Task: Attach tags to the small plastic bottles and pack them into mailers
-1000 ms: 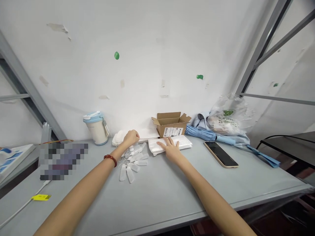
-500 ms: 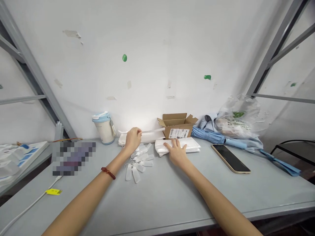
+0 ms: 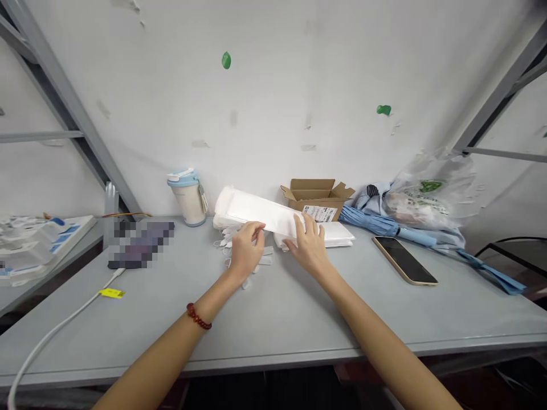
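A long, flat white sheet (image 3: 265, 212) slants across the gap between two white stacks. Its lower edge is pinched between the thumb and fingers of my left hand (image 3: 248, 250). My right hand (image 3: 310, 242) grips the sheet's right end, fingers over the top and thumb at the near edge. Under that end lies the right white stack (image 3: 337, 233). Behind the sheet's left end is another white stack (image 3: 220, 219). Small translucent white tags (image 3: 267, 256) on loops lie beneath the sheet and my left hand, partly hidden.
An open cardboard box (image 3: 316, 199) stands against the wall behind my right hand. To its right are a folded blue umbrella (image 3: 371, 222), a plastic bag (image 3: 427, 193) and a phone (image 3: 405, 261). A blue-lidded cup (image 3: 188, 199) and a white cable (image 3: 60, 327) are leftward.
The sheet in my left hand has come down rightward from the left stack, over the tags. My right hand has gone from lying spread on the right stack to gripping the sheet's end. The view has tilted down.
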Available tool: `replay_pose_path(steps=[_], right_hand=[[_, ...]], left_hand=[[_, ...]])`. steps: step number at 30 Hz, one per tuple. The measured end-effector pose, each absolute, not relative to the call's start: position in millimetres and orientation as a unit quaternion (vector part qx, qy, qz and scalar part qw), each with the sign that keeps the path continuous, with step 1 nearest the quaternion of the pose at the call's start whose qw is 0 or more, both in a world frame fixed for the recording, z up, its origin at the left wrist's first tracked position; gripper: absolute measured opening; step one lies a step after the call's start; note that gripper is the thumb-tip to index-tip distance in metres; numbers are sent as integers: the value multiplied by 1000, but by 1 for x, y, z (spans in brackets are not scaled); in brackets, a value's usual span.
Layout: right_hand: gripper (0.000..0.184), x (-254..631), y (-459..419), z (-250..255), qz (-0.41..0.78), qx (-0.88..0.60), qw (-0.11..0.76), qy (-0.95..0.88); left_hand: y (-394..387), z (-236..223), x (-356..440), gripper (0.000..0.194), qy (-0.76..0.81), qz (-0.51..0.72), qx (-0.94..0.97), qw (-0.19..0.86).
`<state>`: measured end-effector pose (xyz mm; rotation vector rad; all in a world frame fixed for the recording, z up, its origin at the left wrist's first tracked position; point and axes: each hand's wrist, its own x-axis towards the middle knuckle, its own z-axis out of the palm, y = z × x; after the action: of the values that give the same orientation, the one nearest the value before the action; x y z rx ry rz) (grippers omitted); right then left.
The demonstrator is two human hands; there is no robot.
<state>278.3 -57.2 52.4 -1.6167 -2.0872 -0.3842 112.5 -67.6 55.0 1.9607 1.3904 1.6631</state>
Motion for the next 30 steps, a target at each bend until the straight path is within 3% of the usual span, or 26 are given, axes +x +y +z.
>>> replay_pose_path(steps=[6,11,15,17,19,22,26,30], right_hand=[[53,276,-57,49,-189,-546,227,-784],[55,285,-50,46,-197,-553,232,-775],[56,286,-49,45,-217,-548,236,-772],[58,282,-50,44,-227,-535,235,-779],[60,277,-54,44,-231,-506,227,-800],[62,268,-63,45,-216,-458,205,-838],[79,260,-73,47,-186,-419,189,-868],[88,260,-73,45,-176,-419,201,-868]], left_hand=[[-90,61,125,19,395,550,727,113],[-75,71,101,28,506,607,605,97],[-46,66,70,40,537,635,475,289],[-37,63,58,38,503,600,458,422],[-34,60,52,33,486,566,453,488],[-38,61,51,32,484,526,479,509],[-50,65,62,43,453,442,562,532],[-58,66,74,35,446,402,617,509]])
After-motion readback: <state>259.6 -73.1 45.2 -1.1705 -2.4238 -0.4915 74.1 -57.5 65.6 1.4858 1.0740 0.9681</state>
